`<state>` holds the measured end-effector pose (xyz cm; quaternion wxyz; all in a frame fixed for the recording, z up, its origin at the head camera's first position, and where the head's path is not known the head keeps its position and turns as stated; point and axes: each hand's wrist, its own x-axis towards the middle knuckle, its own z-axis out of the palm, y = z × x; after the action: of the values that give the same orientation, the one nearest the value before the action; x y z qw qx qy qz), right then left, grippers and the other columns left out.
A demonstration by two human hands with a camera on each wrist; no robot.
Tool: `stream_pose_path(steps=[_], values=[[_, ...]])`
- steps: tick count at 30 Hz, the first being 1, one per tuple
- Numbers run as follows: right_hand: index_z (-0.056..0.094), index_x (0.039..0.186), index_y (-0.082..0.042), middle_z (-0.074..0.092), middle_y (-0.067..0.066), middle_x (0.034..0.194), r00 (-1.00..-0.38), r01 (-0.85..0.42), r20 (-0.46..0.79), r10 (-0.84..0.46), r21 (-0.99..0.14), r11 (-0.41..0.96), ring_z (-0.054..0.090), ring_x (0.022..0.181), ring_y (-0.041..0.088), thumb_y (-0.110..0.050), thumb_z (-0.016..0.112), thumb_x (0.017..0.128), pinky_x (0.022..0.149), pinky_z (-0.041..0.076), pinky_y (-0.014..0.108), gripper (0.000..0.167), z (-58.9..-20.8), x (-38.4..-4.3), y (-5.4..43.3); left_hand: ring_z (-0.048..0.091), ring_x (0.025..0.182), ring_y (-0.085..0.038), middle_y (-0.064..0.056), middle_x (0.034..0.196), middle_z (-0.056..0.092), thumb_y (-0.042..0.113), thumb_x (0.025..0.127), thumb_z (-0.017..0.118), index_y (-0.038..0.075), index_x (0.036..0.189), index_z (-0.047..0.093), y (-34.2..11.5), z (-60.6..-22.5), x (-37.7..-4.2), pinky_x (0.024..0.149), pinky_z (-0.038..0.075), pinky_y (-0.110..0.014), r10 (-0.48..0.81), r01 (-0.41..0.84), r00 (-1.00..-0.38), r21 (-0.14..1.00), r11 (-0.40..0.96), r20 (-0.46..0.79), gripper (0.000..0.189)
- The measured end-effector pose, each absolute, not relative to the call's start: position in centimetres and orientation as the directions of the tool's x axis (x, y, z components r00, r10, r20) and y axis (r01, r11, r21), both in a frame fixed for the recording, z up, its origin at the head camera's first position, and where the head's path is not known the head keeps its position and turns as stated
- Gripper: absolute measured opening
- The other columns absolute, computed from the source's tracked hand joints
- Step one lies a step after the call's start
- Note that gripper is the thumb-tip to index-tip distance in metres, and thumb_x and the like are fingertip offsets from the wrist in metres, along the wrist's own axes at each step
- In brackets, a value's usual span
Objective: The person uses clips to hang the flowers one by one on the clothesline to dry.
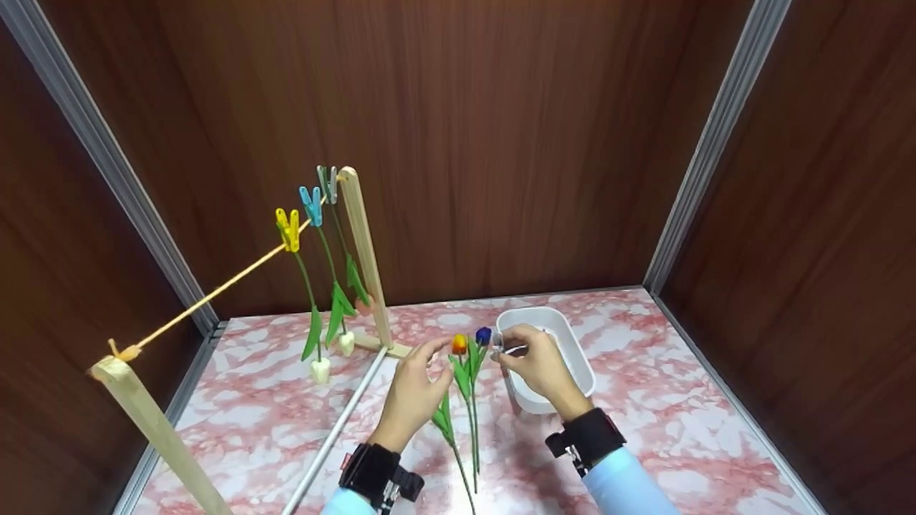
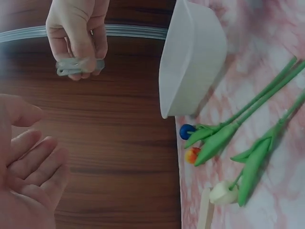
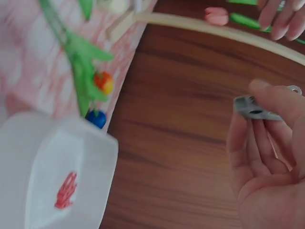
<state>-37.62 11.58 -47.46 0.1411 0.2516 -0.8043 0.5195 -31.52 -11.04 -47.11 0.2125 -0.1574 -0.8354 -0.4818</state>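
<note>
- Clothespin point(image 2: 78, 66), grey, is pinched between thumb and fingers of the right hand point(image 1: 537, 365), centre of the head view, above the white tub point(image 1: 572, 336).
- Left hand point(image 1: 415, 390) hangs relaxed, holding nothing, beside the orange and blue flowers point(image 1: 469, 372) lying on the table.
- Judged step: peg fetched; a stem must be lifted toward the string point(image 1: 215, 290), upper left.

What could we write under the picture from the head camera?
Right hand pinches a grey clothespin above the white tub, left hand open beside two tulips on the table.
</note>
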Motion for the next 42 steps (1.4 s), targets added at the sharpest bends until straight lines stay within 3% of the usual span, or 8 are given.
stream_pose_path(steps=[6, 10, 14, 23, 31, 42], values=[[0.073, 0.116, 0.006, 0.076, 0.018, 0.099, -0.868, -0.477, 0.420, -0.266, -0.854, 0.206, 0.073, 0.085, 0.024, 0.002, 0.080, 0.086, 0.075, 0.060, 0.025, 0.031, -46.6, -35.9, 10.0, 0.064, 0.122, -0.031, -0.019, 0.129, 0.068, 0.011, 0.096, 0.074, -0.003, 0.132, 0.063, -10.1, -45.4, -32.0, 0.106, 0.050, -0.038, 0.047, 0.395, -0.919, 0.908, 0.136, 0.393, 0.040], [0.072, 0.115, 0.005, 0.075, 0.016, 0.101, -0.880, -0.413, 0.377, -0.287, -0.908, 0.074, 0.073, 0.086, 0.018, -0.001, 0.082, 0.085, 0.077, 0.061, 0.029, 0.032, -46.3, -35.0, 9.2, 0.065, 0.121, -0.033, -0.021, 0.131, 0.066, 0.011, 0.095, 0.075, -0.006, 0.133, 0.062, -9.8, -44.9, -32.0, 0.100, 0.054, -0.032, 0.063, 0.341, -0.938, 0.940, -0.012, 0.341, 0.044], [0.071, 0.111, 0.005, 0.075, 0.017, 0.100, -0.882, -0.390, 0.379, -0.282, -0.921, -0.017, 0.073, 0.088, 0.019, 0.001, 0.082, 0.085, 0.080, 0.061, 0.030, 0.029, -46.1, -34.4, 8.6, 0.068, 0.115, -0.031, -0.020, 0.125, 0.070, 0.010, 0.094, 0.076, -0.007, 0.130, 0.065, -9.7, -44.8, -31.8, 0.092, 0.057, -0.026, 0.053, 0.320, -0.945, 0.947, -0.037, 0.322, 0.041], [0.070, 0.105, 0.007, 0.074, 0.015, 0.095, -0.888, -0.386, 0.395, -0.236, -0.919, -0.086, 0.074, 0.083, 0.019, 0.001, 0.084, 0.082, 0.077, 0.062, 0.031, 0.028, -46.2, -33.5, 8.0, 0.072, 0.107, -0.024, -0.021, 0.118, 0.072, 0.012, 0.091, 0.080, -0.005, 0.123, 0.071, -9.5, -44.6, -30.8, 0.087, 0.058, -0.026, 0.023, 0.288, -0.956, 0.953, -0.089, 0.291, 0.038], [0.076, 0.102, 0.000, 0.073, 0.013, 0.097, -0.878, -0.409, 0.410, -0.246, -0.911, -0.057, 0.074, 0.084, 0.020, -0.005, 0.086, 0.082, 0.076, 0.061, 0.030, 0.023, -46.8, -33.1, 7.3, 0.073, 0.102, -0.021, -0.020, 0.115, 0.074, 0.012, 0.090, 0.081, -0.008, 0.123, 0.069, -9.9, -45.3, -29.9, 0.087, 0.058, -0.026, -0.040, 0.255, -0.967, 0.958, -0.130, 0.252, 0.040], [0.075, 0.106, 0.002, 0.073, 0.017, 0.100, -0.880, -0.410, 0.407, -0.243, -0.911, -0.040, 0.074, 0.085, 0.017, -0.003, 0.083, 0.084, 0.076, 0.061, 0.029, 0.024, -47.3, -32.6, 6.9, 0.073, 0.101, -0.020, -0.014, 0.111, 0.076, 0.016, 0.088, 0.083, -0.003, 0.121, 0.073, -10.1, -45.7, -29.3, 0.088, 0.058, -0.027, -0.078, 0.260, -0.965, 0.957, -0.126, 0.252, 0.039]])
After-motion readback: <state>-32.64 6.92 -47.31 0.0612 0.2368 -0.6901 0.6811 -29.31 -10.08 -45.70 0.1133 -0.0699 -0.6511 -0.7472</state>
